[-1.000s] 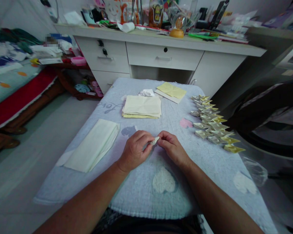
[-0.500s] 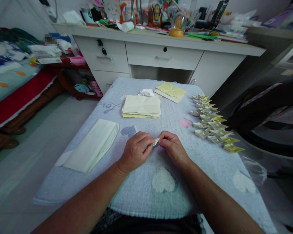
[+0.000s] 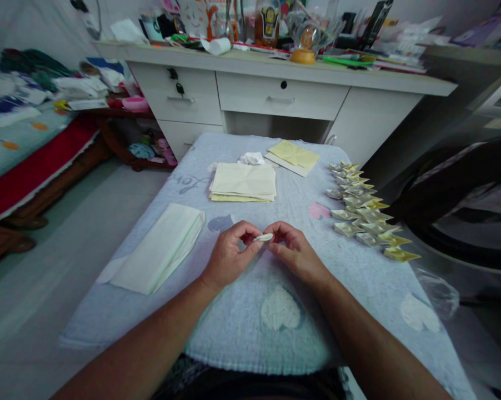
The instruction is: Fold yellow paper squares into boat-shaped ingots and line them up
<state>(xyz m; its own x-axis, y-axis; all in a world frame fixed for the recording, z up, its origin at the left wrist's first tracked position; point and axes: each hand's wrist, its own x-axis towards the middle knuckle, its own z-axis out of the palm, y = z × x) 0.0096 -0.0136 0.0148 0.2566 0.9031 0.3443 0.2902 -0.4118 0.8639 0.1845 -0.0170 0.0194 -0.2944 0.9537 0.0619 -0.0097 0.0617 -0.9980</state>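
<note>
Between my two hands is a small folded piece of pale paper (image 3: 264,237), held just above the blue cloth. My left hand (image 3: 233,253) pinches its left end between thumb and fingertips. At its right side my right hand (image 3: 295,250) has thumb and index finger close around the paper; whether they press on it is hard to tell. Several folded paper boats (image 3: 361,214), cream and yellow, stand in rows at the right. Beyond my hands lies a stack of creased cream paper sheets (image 3: 244,180). A folded pale green paper or cloth bundle (image 3: 161,247) lies to the left.
A light blue cloth (image 3: 234,350) with heart prints covers the table. Yellow and white sheets (image 3: 294,155) and a crumpled white tissue (image 3: 251,159) lie at the back. Behind stands a white desk (image 3: 281,94) with a cluttered top. A bed (image 3: 21,150) is at left.
My hands have turned the small folded paper, which now lies more level. The right fingers have spread a little and shifted over its far side. The other papers have stayed put.
</note>
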